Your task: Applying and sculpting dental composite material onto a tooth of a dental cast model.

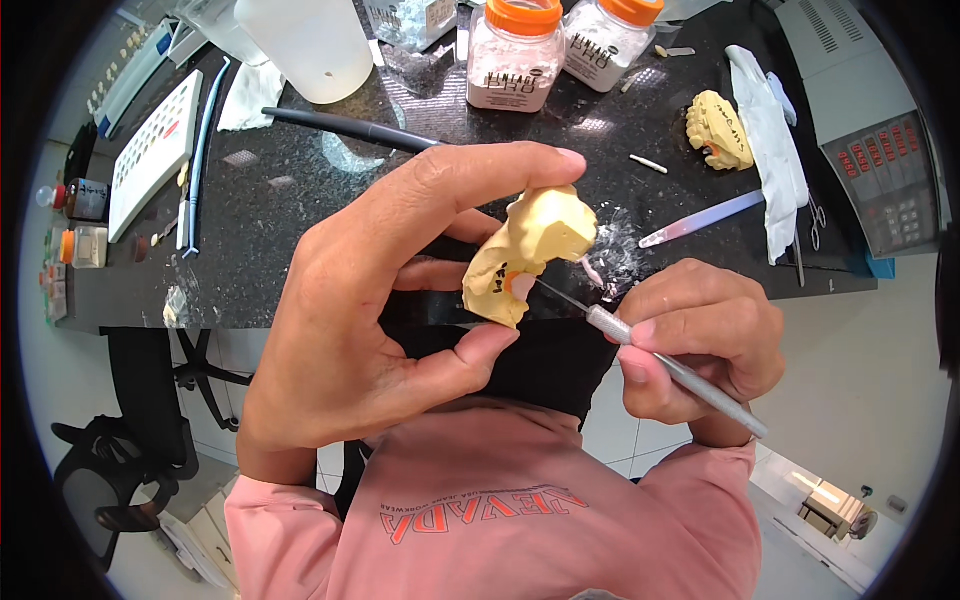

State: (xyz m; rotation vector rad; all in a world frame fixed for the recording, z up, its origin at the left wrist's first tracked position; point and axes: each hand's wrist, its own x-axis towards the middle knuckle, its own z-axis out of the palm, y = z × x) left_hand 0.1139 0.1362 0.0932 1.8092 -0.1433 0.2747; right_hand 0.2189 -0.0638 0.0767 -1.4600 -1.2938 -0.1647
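My left hand (370,300) grips a pale yellow plaster dental model (528,252) between index finger on top and thumb below, holding it up in front of the black speckled worktop (300,180). My right hand (700,340) holds a thin silver metal instrument (660,360) like a pen. Its fine tip touches an orange spot on the side of the model. Both forearms wear pink sleeves.
On the worktop lie a second yellow dental model (720,130), two orange-lidded jars (515,55) of white powder, a large white bottle (300,45), a long black tool (350,127), a translucent spatula (700,220), white cloth (770,140), a white tray (155,150) and a grey keypad device (880,170).
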